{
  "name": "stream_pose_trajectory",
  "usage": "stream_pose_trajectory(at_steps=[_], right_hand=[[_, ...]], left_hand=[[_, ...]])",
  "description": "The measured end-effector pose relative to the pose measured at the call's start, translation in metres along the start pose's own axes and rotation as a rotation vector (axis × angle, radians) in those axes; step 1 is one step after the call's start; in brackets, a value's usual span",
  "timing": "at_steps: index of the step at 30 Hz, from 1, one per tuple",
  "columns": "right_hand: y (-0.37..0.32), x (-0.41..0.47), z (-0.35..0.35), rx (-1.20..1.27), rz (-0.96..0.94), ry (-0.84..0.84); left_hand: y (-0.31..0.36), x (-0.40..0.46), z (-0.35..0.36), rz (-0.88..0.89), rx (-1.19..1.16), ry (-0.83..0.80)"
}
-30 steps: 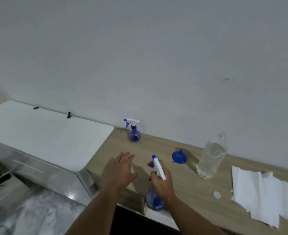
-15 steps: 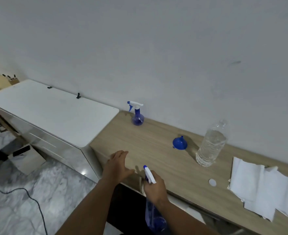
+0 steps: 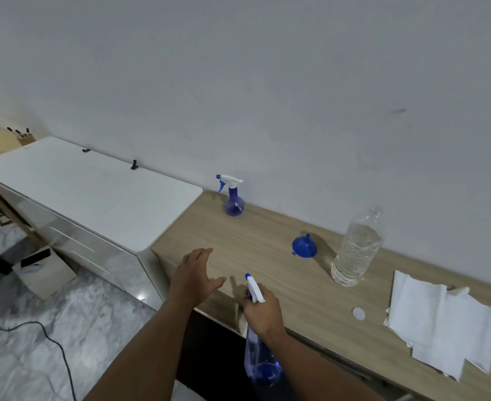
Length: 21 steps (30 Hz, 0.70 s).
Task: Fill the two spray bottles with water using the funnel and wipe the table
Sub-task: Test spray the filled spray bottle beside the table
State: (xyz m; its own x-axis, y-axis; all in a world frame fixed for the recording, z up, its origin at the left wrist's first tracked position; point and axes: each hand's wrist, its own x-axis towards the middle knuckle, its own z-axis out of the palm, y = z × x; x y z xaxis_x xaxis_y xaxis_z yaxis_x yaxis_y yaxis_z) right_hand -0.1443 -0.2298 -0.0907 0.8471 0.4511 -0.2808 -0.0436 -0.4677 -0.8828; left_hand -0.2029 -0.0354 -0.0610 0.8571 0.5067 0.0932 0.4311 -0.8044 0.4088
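While the right hand (image 3: 263, 309) has its fingers (image 3: 250, 311) closed around the neck of a translucent blue plastic spray bottle with a white trigger head (image 3: 260, 357), this bottle hangs in front of the near edge of the light wooden worktop (image 3: 267, 241), with its body lower than the surface. The left hand (image 3: 195, 279) is just beside it, over the near corner, with fingers spread open and holding nothing.

I judge that the step in hand is to prepare this bottle for filling. To do it well, the bottle should first stand upright on the worktop, then the left hand should steady the body while the right hand unscrews the white head. After this the funnel can sit in the open neck, and the water should be poured slowly so it does not overflow.

Further back there is one small white round cap (image 3: 358, 313), probably the cap of the water bottle, though it is too small to be sure. To its right lies one pile of white paper towels (image 3: 441, 322); how many sheets, I cannot tell. Behind these stand one clear plastic water bottle (image 3: 357, 247), open and almost full, and one blue plastic funnel (image 3: 304, 246) lying with its spout up. Nearest to the wall stands the second blue spray bottle (image 3: 233, 198), so there are two spray bottles in total.
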Motion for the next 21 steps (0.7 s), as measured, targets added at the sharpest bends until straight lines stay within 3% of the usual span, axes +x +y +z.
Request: stream_pose_trajectory(at_steps=[21], right_hand=[[-0.026,0.017,0.001,-0.05,0.116,0.011]], left_hand=[[-0.012,0.009,-0.008,-0.008,-0.021,0.01]])
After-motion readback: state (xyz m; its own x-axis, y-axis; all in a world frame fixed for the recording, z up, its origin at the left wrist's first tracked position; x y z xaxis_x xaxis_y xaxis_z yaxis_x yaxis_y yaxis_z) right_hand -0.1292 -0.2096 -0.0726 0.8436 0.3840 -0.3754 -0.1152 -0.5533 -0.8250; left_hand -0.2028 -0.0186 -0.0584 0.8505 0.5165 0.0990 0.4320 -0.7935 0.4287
